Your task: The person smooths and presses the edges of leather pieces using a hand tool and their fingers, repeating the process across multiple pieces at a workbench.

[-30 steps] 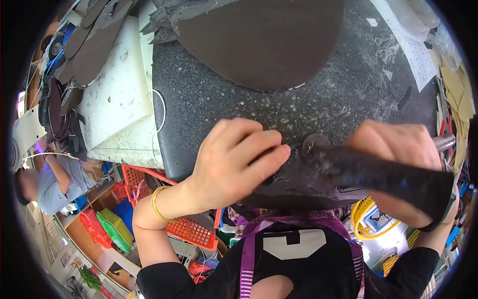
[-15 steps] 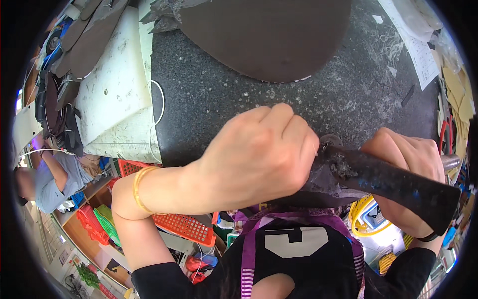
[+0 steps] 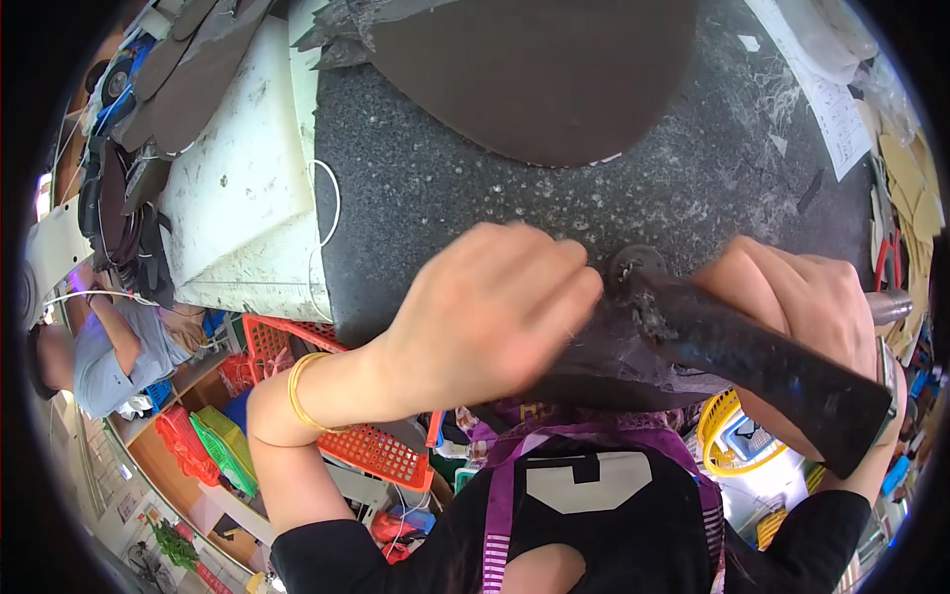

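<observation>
My right hand point(image 3: 797, 307) is closed round the handle of a hammer point(image 3: 762, 361). Its dark metal head has a round face at the left end and a long curved tail reaching toward my right wrist. Left of the hammer, my left hand point(image 3: 495, 307) is curled with the knuckles up, slightly blurred. Whatever its fingers pinch is hidden beneath them. Dark sheet material point(image 3: 604, 371) lies at the near edge of the worktop, below the hammer head and partly under my left hand. Farther off rests a large brown rounded sheet point(image 3: 544, 79).
Speckled dark worktop point(image 3: 396, 198) spreads ahead, with a white board point(image 3: 237, 168) and stacked brown pieces point(image 3: 188, 89) at left. Written paper point(image 3: 836, 119) and red-handled tool point(image 3: 883, 262) lie right. Red point(image 3: 381, 455) and yellow baskets point(image 3: 717, 436) stand below. Another person point(image 3: 119, 346) sits far left.
My left hand has moved left, away from the hammer head, and still looks curled. The hammer head has shifted slightly left and its tail has dipped nearer to me.
</observation>
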Demonstrator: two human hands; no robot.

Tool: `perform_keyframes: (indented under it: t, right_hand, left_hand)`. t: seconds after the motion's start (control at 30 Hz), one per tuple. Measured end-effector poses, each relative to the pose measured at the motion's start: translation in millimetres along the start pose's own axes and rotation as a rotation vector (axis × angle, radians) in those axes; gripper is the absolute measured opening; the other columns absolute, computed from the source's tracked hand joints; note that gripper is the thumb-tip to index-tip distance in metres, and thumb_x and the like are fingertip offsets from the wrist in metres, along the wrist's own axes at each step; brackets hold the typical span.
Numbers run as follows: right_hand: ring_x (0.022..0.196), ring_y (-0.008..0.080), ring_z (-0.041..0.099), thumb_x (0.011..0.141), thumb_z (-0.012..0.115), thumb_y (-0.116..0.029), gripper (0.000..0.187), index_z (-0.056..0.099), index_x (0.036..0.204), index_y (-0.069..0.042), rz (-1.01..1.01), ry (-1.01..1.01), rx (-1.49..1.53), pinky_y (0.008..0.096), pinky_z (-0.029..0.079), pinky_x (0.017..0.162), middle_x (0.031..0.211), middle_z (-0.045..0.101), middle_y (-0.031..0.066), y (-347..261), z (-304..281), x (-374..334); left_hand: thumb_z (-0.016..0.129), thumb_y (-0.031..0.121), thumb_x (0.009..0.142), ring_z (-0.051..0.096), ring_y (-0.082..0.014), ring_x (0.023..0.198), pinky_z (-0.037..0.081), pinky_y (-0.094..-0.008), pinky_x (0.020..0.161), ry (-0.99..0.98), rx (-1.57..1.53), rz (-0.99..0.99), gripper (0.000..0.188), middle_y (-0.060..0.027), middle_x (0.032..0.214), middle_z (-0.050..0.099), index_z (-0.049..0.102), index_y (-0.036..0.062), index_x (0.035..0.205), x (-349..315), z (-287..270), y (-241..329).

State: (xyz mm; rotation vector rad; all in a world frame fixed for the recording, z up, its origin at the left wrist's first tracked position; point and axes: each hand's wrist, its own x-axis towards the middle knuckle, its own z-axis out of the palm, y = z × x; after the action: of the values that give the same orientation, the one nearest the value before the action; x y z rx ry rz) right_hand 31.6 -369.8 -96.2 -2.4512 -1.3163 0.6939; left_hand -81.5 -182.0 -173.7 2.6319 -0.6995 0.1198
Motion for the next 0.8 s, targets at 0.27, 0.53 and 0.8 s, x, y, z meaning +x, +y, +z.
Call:
perform_keyframes:
  t: [0.27,0.53,0.8]
  right_hand:
    - [0.067,0.0295,0.058,0.069,0.065,-0.008,0.013,0.055,0.077,-0.006,-0.069,0.221,-0.069,0.0362,0.042,0.063,0.069,0.054,0.0093,10,5,15]
    - [0.059,0.0232,0.056,0.074,0.061,-0.027,0.021,0.052,0.071,-0.008,-0.155,0.091,-0.132,0.0348,0.04,0.059,0.064,0.049,0.0064,-1,10,6]
    - [0.063,0.0276,0.058,0.075,0.062,-0.021,0.018,0.053,0.075,-0.006,-0.12,0.034,0.044,0.0365,0.042,0.06,0.068,0.052,0.0088,4,9,10]
  left_hand:
    - [0.065,0.009,0.057,0.06,-0.0271,0.076,0.05,-0.0334,0.063,0.26,-0.045,-0.068,0.028,-0.0129,0.089,0.062,0.065,-0.0007,0.083,-13,11,-1]
    - [0.065,0.009,0.058,0.061,-0.0295,0.081,0.051,-0.0367,0.064,0.132,-0.129,0.0,0.027,-0.0142,0.093,0.061,0.061,-0.0043,0.081,2,3,-6]
    - [0.068,0.013,0.072,0.056,-0.0188,0.082,0.038,-0.0308,0.071,0.263,0.037,-0.263,0.03,-0.0029,0.092,0.059,0.061,0.0052,0.1,-13,20,17]
